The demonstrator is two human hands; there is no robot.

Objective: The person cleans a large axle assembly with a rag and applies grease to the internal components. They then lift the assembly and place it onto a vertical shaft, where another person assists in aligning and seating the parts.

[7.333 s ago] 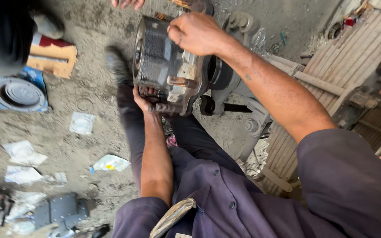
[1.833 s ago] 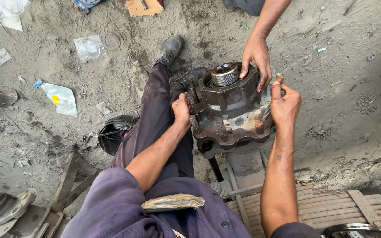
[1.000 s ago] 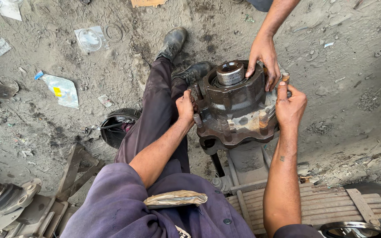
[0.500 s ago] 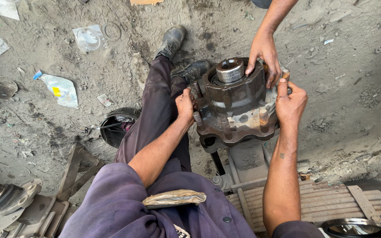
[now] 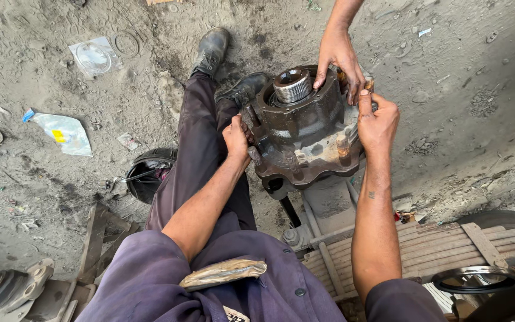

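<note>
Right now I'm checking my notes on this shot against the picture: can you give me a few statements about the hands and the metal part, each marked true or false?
1. The left hand grips the left edge of the rusty wheel hub. True.
2. The right hand rests flat on the dirt ground. False: it is on the hub's right side.
3. A third hand, from another person, reaches in from the top and touches the hub. True.
4. The hub's threaded spindle end is covered by a cloth. False: it is bare and visible.
5. A leaf spring lies at lower right. True.
</note>
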